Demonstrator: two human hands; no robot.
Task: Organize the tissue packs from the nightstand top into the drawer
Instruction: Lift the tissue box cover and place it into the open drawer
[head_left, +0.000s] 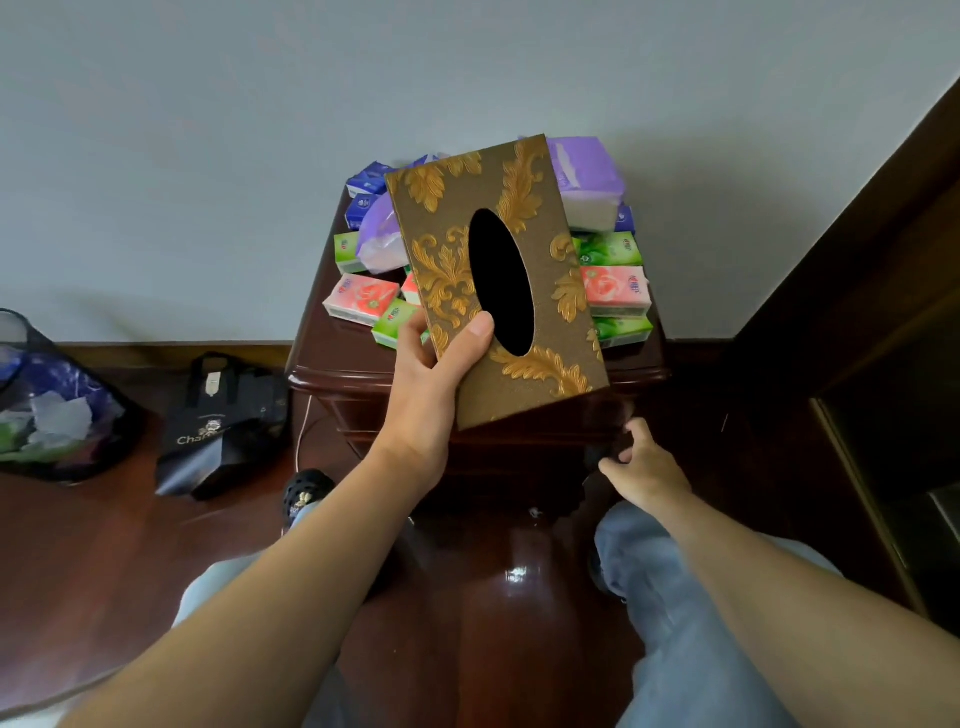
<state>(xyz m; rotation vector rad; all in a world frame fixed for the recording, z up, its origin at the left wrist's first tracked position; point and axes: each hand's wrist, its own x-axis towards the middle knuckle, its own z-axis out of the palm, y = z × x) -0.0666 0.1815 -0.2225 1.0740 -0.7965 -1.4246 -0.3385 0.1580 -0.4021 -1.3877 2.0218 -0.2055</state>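
Left hand (436, 364) grips tissue box (498, 280) above packs (615, 291); right hand (641, 467), fingers loosely curled, nearer drawer front (395, 410), grasp unclear.

The left hand (434, 364) grips a brown tissue box (496, 280) with gold leaf patterns by its near left corner, thumb on top beside the dark oval opening, holding it tilted above the nightstand (332, 364). Pink, green, blue and purple tissue packs (363, 299) lie scattered on the nightstand top. The right hand (641, 467) reaches with curled fingers at the dark drawer front (519, 452) below. A black bag (218, 431) sits on the floor to the left.
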